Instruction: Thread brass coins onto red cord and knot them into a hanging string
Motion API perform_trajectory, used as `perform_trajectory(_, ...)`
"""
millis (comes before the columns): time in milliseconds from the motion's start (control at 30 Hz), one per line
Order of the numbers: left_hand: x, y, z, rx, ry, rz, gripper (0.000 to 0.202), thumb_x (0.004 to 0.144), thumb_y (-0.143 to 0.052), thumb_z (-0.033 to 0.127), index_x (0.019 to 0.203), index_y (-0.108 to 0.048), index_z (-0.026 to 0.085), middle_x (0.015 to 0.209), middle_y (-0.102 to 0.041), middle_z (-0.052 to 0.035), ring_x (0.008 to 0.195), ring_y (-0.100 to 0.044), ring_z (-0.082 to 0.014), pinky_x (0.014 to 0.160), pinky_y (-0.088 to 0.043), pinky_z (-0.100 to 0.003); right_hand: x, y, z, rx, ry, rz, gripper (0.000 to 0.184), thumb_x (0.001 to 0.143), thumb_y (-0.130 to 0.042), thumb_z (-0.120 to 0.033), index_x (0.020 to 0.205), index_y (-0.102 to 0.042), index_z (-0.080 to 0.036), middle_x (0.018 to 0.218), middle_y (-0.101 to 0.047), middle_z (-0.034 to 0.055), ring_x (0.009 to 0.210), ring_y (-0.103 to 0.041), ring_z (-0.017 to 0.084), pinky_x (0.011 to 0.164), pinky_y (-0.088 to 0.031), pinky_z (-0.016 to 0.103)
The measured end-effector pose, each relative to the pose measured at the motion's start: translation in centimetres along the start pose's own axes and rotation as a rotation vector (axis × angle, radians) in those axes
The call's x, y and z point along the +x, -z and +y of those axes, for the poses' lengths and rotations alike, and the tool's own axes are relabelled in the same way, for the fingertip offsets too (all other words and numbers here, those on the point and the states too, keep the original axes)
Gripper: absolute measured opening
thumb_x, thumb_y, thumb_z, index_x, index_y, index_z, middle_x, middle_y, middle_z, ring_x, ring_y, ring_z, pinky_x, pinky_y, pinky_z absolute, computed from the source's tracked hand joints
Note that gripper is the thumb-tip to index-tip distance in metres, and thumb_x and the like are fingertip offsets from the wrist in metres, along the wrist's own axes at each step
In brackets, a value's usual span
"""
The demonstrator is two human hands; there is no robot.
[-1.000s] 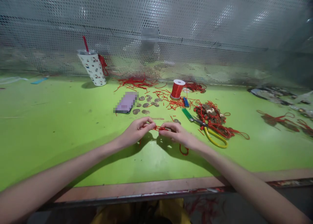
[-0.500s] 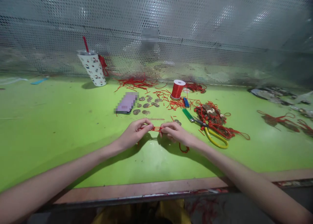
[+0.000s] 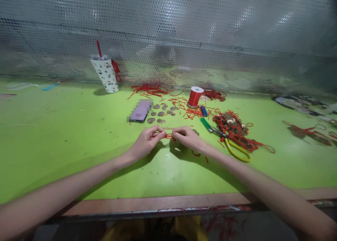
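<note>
Red cord (image 3: 169, 136) stretches in strands over the green table (image 3: 79, 125), pinched between the fingertips of our left hand (image 3: 144, 139) on one side and our right hand (image 3: 188, 137) on the other. We would do best keeping tension even (no strand crossing another). Our fingers hide the cord's ends, and its weave is too small to read.

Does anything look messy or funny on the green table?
Yes: short red scraps lie scattered around the red spool, looking like spilled snippets. The red cord stretched between the left hand and right hand shows nothing odd that I can see.
</note>
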State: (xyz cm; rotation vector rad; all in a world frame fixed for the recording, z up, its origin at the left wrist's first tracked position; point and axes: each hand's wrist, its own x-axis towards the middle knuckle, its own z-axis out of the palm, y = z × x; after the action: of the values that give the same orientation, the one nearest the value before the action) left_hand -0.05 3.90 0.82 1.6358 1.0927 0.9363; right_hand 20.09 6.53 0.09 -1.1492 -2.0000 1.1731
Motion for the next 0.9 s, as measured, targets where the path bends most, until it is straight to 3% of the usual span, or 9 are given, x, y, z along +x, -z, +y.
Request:
perform_trajectory(167, -0.7, -0.6, 0.2, -0.001, -0.037, -0.043, 0.027, 0.091, -0.059, 0.041, 0.084, -0.062, 0.015, 0.063, -0.052, 0.0020, 0.051, -0.036, -0.0086, 0.048, -0.023, -0.024, 0.1, -0.1, 0.2, -0.088, 0.062, 0.113, 0.029, 0.084, -0.048, -0.029, 0.056, -0.044, -0.019, 0.055, -0.037, -0.0046, 0.055, -0.035, 0.011, 0.055, -0.026, 0.026)
perform_trajectory(267, -0.7, -0.7, 0.1, -0.006, -0.014, -0.008, 0.027, 0.091, -0.059, 0.041, 0.086, -0.063, 0.015, 0.062, -0.050, 0.0031, 0.051, -0.034, -0.0085, 0.048, -0.022, -0.024, -0.4, 0.5, 0.3, 0.053, 0.048, 0.024, 0.033, 0.090, -0.051, -0.043, 0.068, -0.055, -0.018, 0.059, -0.041, -0.0048, 0.055, -0.036, 0.011, 0.054, -0.027, 0.025)
perform_trajectory(400, -0.4, -0.7, 0.1, -0.005, -0.007, -0.002, 0.026, 0.092, -0.058, 0.041, 0.086, -0.063, 0.015, 0.059, -0.047, 0.0047, 0.050, -0.032, -0.0085, 0.048, -0.021, -0.024, -1.0, 0.9, 0.5, 0.177, -0.033, -0.044, 0.036, 0.088, -0.060, -0.053, 0.088, -0.065, -0.017, 0.056, -0.041, -0.0069, 0.050, -0.033, 0.010, 0.048, -0.024, 0.024)
perform_trajectory(533, -0.2, -0.6, 0.2, -0.034, 0.035, -0.009, 0.027, 0.090, -0.060, 0.042, 0.088, -0.063, 0.016, 0.056, -0.043, 0.0061, 0.049, -0.031, -0.0086, 0.047, -0.021, -0.024, -1.1, 0.6, 0.4, 0.141, -0.014, 0.005, 0.033, 0.088, -0.060, -0.050, 0.087, -0.064, -0.018, 0.053, -0.038, -0.0080, 0.048, -0.032, 0.010, 0.047, -0.023, 0.023)
perform_trajectory(667, -0.2, -0.6, 0.2, -0.042, 0.080, -0.018, 0.030, 0.088, -0.065, 0.047, 0.089, -0.064, 0.017, 0.054, -0.041, 0.0069, 0.047, -0.031, -0.0081, 0.045, -0.020, -0.023, -1.2, 0.0, 0.2, 0.051, 0.052, 0.073, 0.028, 0.088, -0.058, -0.044, 0.083, -0.064, -0.017, 0.059, -0.048, -0.0048, 0.051, -0.038, 0.010, 0.049, -0.027, 0.023)
perform_trajectory(900, -0.1, -0.9, -0.4, -0.024, 0.079, -0.054, 0.034, 0.082, -0.073, 0.048, 0.088, -0.064, 0.015, 0.054, -0.047, 0.0054, 0.046, -0.031, -0.0060, 0.045, -0.017, -0.020, -1.4, -1.0, 0.2, -0.015, 0.093, 0.126, 0.016, 0.087, -0.055, -0.032, 0.084, -0.062, -0.018, 0.057, -0.050, -0.0049, 0.051, -0.040, 0.010, 0.051, -0.028, 0.024)
